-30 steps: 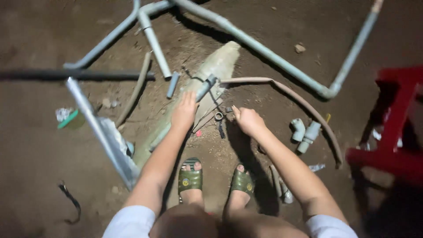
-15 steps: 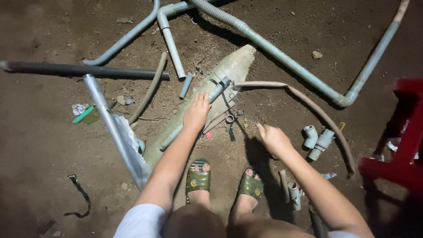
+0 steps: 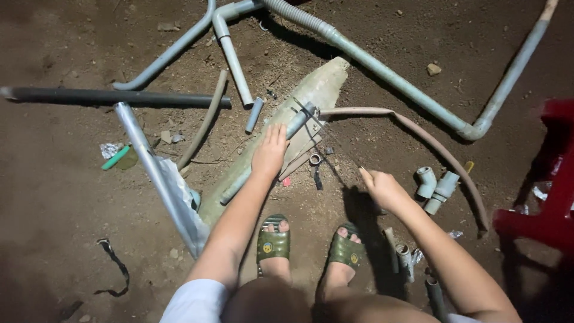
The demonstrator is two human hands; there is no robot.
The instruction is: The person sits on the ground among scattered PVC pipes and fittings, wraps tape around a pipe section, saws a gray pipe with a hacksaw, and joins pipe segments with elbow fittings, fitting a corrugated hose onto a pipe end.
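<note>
My left hand (image 3: pixel 270 152) rests over a grey pipe (image 3: pixel 297 122) that lies along a pale tapered slab (image 3: pixel 323 84) on the dirt, fingers curled onto it. To the right, my right hand (image 3: pixel 382 188) hovers low over the ground with its fingers loosely apart and nothing in it. It is a short way left of a cluster of grey pipe fittings (image 3: pixel 436 185). A small metal hand tool (image 3: pixel 315 167) lies between my hands. My feet in green sandals (image 3: pixel 273 244) are below.
A brown hose (image 3: pixel 418 131) curves from the slab to the right. Long grey pipes (image 3: pixel 382 72) cross the top, with a black pipe (image 3: pixel 119 97) and a shiny metal bar (image 3: pixel 149 161) at left. A red stool (image 3: pixel 550 203) stands at the right edge. Short pipe offcuts (image 3: pixel 403 257) lie by my right foot.
My right hand has left the spot beside the tool and moved right, toward the fittings. My left hand has stayed on the pipe.
</note>
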